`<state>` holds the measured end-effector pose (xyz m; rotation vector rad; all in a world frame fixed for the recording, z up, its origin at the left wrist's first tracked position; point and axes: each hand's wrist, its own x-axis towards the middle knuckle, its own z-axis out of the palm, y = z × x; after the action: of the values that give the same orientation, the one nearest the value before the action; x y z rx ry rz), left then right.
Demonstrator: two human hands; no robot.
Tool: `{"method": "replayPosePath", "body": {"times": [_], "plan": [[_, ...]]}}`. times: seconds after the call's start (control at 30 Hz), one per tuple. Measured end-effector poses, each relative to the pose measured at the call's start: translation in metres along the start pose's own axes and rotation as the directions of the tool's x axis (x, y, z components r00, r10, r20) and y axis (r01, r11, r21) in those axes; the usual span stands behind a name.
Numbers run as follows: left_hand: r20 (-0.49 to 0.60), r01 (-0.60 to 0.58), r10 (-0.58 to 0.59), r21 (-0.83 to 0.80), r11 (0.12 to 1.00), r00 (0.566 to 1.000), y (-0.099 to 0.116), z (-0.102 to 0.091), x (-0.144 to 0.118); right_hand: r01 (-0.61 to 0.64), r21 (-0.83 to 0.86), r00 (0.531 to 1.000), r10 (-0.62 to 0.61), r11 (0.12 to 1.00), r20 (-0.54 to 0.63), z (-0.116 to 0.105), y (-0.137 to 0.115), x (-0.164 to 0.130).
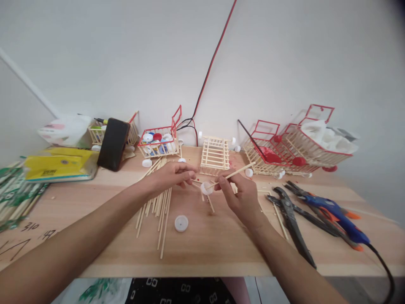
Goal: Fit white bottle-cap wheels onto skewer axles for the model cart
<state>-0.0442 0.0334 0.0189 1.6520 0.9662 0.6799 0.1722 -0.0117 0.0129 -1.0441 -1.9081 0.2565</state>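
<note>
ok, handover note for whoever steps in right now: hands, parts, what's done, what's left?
Left hand: pinching the near end of a thin stick, by the white cap.
Right hand: holding a wooden stick whose tip meets that cap.
Loose sticks and a spare cap lie on the table.
Done: several stick carts at the back.
Left: cap and stick not visibly fixed. Glue gun lies to the right.

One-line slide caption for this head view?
Right hand threads a wooden stick into a white cap steadied by the left hand, glue gun nearby.
</note>
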Motion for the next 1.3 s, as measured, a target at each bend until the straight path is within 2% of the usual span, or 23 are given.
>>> {"method": "replayPosePath", "body": {"times": [0.13, 0.23, 0.4, 0.5, 0.63, 0.73, 0.77, 0.83, 0.9, 1.0, 1.1, 1.3], "plan": [[0.007, 0.000, 0.001, -0.125, 0.992, 1.000, -0.001, 0.011, -0.006, 0.010, -0.006, 1.000, -0.010, 1.000, -0.013, 0.000, 0.001, 0.000], [0.084, 0.016, 0.003, -0.225, 0.974, 0.996, -0.008, 0.023, -0.005, 0.012, -0.011, 1.000, -0.012, 1.000, -0.027, 0.002, 0.003, 0.001], [0.145, 0.072, -0.006, -0.455, 0.888, 0.989, -0.021, 0.031, -0.001, 0.014, -0.023, 0.998, -0.015, 1.000, -0.057, 0.004, 0.005, 0.000], [0.141, 0.062, 0.001, -0.443, 0.895, 0.990, -0.028, 0.031, 0.001, 0.009, 0.009, 0.996, -0.008, 1.000, -0.094, 0.002, 0.004, -0.001], [0.131, -0.007, 0.052, -0.317, 0.948, 0.990, -0.031, 0.028, 0.003, -0.014, 0.090, 0.987, 0.028, 0.996, -0.157, -0.001, 0.005, -0.002], [0.054, -0.026, 0.044, -0.295, 0.955, 0.998, -0.026, 0.026, 0.001, -0.033, 0.140, 0.983, 0.057, 0.990, -0.175, -0.001, 0.006, -0.002], [0.032, 0.002, 0.008, -0.315, 0.949, 0.999, -0.024, 0.026, 0.000, -0.032, 0.150, 0.983, 0.059, 0.988, -0.176, -0.001, 0.006, -0.002], [0.007, 0.072, -0.075, -0.396, 0.915, 0.997, -0.019, 0.025, -0.004, -0.028, 0.162, 0.983, 0.056, 0.986, -0.172, 0.000, 0.005, -0.003], [0.043, 0.108, -0.101, -0.515, 0.850, 0.994, -0.017, 0.025, -0.008, -0.023, 0.162, 0.985, 0.050, 0.987, -0.164, 0.000, 0.004, -0.004], [0.137, 0.134, -0.058, -0.653, 0.746, 0.989, -0.018, 0.026, -0.012, 0.000, 0.148, 0.988, 0.023, 0.989, -0.154, 0.001, 0.002, -0.004], [0.212, 0.163, -0.009, -0.723, 0.671, 0.977, -0.020, 0.028, -0.014, 0.039, 0.105, 0.989, -0.024, 0.994, -0.143, 0.001, 0.000, -0.004], [0.252, 0.205, -0.009, -0.768, 0.607, 0.968, -0.023, 0.032, -0.013, 0.074, 0.013, 0.995, -0.073, 0.997, -0.061, 0.000, 0.001, -0.006]]}}
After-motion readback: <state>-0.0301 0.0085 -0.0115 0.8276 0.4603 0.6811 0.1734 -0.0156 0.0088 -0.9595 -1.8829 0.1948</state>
